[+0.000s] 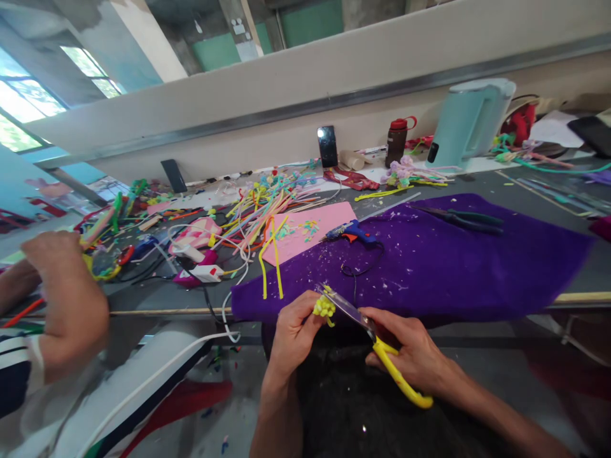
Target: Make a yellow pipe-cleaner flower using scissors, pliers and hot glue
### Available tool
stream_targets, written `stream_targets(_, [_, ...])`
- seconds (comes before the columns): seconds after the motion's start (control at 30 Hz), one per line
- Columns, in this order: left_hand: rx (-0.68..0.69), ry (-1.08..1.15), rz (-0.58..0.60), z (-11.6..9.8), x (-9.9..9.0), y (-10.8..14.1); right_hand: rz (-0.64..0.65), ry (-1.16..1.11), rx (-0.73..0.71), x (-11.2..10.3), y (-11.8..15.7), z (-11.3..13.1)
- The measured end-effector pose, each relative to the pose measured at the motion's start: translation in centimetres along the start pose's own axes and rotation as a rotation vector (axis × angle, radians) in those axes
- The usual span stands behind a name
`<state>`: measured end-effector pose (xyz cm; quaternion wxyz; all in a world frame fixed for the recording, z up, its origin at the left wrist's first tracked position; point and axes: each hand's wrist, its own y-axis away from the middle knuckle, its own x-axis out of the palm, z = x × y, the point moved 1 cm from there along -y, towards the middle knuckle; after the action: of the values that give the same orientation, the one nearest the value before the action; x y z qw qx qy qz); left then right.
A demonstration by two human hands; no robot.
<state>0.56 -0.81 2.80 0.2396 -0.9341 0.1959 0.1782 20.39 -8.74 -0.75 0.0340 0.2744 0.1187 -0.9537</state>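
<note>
The table (pixel 157 294) runs across the view, and the purple cloth (pixel 453 273) covers much of it from twelve to two o'clock of the hands, specked with pale scraps. At nine o'clock a co-worker's arm (pixel 76 305) is blurred and cut off by the frame, so what that hand does cannot be told. The kettle (pixel 461 130) stands at one o'clock, and the pink sheet (pixel 334 219) lies at twelve, bearing small clippings. Nearest the wearer, the right hand (pixel 413 350) has its grip closed around the handles of the yellow scissors (pixel 401 376), whose blades point toward ten o'clock; its fingers hide part of the handles. The left hand (pixel 292 334) keeps a narrow grip, pinching the fuzzy yellow cluster (pixel 324 306) just off the cloth's near edge. The step in hand looks like trimming that cluster, and a further snip calls for a steady pinch with the fingertips clear of the blades. The blade tips meet the cluster's upper side, too small and blurred to show whether they are parted, and the fingers hide its left side.
</note>
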Motion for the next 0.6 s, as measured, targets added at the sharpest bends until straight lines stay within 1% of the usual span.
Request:
stream_targets(0.17, [-0.001,0.005,0.010,0.21,-0.02,0.05,-0.012,0.009,0.005,0.16,0.02,-0.31])
stream_targets(0.3, [0.006,0.001,0.006,0.18,-0.08,0.03,-0.015,0.022,-0.018,0.23,0.00,-0.42])
stream_targets(0.43, [-0.021,0.015,0.010,0.13,-0.15,-0.01,-0.030,0.027,-0.032,0.22,-0.13,-0.36])
stream_targets(0.53, [-0.050,0.053,0.016,0.23,-0.10,0.03,-0.074,-0.006,-0.028,0.06,-0.20,-0.30])
stream_targets(0.6, [-0.086,0.101,-0.015,0.39,0.00,0.11,-0.114,-0.036,0.000,-0.16,-0.12,-0.35])
